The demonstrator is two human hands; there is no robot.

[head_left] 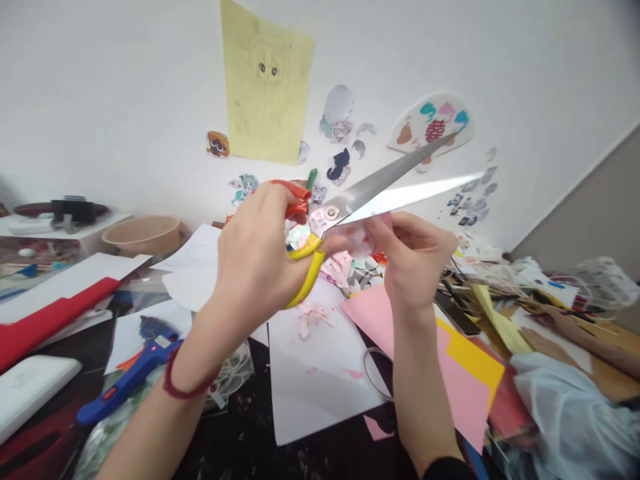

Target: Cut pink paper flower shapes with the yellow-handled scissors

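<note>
My left hand (257, 250) is wrapped round the handles of a pair of scissors (367, 193), one loop red and the other yellow. Their long blades stand apart and point up to the right. My right hand (417, 257) pinches a small pale pink piece of what looks like paper (361, 239) with reddish marks. This piece is just under the blades near the pivot; I cannot tell if the blades touch it. Below both hands lies a white sheet (320, 393) strewn with pink scraps (313, 317).
At the left are a blue glue gun (143, 373), a white box-like device (37, 387), a red strip (60, 320) and a beige bowl (143, 235). Pink paper (450, 387), a phone (457, 312) and a crumpled plastic bag (570, 413) lie at the right. Cutouts and a yellow drawing (267, 100) cover the wall.
</note>
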